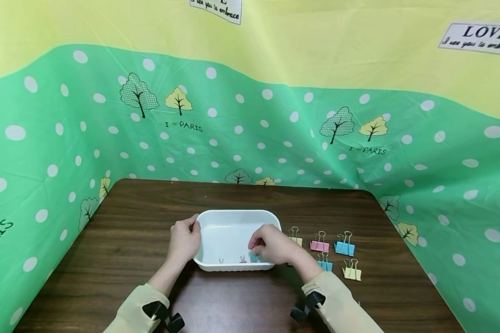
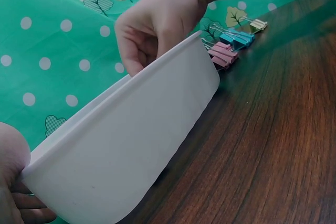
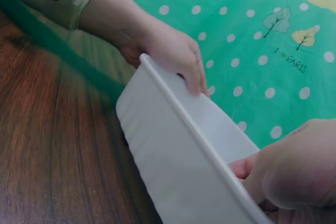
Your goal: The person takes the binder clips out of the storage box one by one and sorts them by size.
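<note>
A white plastic tray (image 1: 222,231) stands on the table. My left hand (image 1: 185,240) grips its left rim, thumb on top and fingers against the outer wall in the left wrist view. My right hand (image 1: 271,245) reaches over the right side into the tray, its fingertips pinching a blue binder clip (image 1: 254,258) near the front wall. To the left of that clip, a pink binder clip (image 1: 243,260) and a pale one (image 1: 221,261) show just behind the front rim, their lower parts hidden. The right wrist view hides the blue clip behind the tray wall.
Right of the tray lie several binder clips: yellow (image 1: 296,240), pink (image 1: 319,245), blue (image 1: 344,248), another blue (image 1: 324,265) and another yellow (image 1: 352,273). My right forearm passes close to them. A green and yellow cloth (image 1: 266,129) hangs behind the dark wooden table (image 1: 150,203).
</note>
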A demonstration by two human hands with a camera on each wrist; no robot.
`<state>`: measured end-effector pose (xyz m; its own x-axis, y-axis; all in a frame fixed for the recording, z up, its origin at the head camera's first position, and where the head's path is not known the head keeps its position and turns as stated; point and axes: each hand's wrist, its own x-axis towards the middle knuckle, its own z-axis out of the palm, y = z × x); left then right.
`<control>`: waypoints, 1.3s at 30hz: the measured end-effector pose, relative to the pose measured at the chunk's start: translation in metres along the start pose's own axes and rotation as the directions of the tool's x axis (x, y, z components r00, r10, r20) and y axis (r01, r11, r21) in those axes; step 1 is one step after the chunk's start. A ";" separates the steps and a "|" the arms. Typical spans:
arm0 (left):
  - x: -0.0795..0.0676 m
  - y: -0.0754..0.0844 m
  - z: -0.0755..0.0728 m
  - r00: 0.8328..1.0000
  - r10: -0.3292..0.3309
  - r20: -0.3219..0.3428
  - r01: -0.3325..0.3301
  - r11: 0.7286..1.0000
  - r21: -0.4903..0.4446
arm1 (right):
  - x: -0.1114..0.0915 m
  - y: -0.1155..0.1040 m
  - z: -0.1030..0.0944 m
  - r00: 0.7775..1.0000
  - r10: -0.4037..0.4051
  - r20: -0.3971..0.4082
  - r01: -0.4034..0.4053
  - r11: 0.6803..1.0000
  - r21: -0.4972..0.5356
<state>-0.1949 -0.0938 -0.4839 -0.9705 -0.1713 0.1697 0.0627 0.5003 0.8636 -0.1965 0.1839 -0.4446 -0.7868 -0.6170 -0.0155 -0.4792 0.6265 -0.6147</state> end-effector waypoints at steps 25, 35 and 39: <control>0.003 -0.002 0.003 1.000 0.010 -0.010 -0.009 1.000 0.011 | -0.054 -0.010 -0.054 0.995 0.003 -0.096 0.005 0.997 0.081; 0.002 -0.002 0.002 1.000 0.013 -0.029 -0.013 1.000 0.007 | -0.081 0.011 -0.057 1.000 -0.013 -0.018 0.016 0.990 0.143; 0.002 -0.003 0.002 1.000 0.008 -0.026 -0.008 1.000 0.008 | -0.091 0.019 -0.053 1.000 -0.026 0.001 0.026 0.996 0.086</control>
<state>-0.1973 -0.0936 -0.4869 -0.9636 -0.1890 0.1890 0.0687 0.5084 0.8584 -0.1550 0.2770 -0.4129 -0.7738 -0.6334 0.0000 -0.4642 0.5671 -0.6804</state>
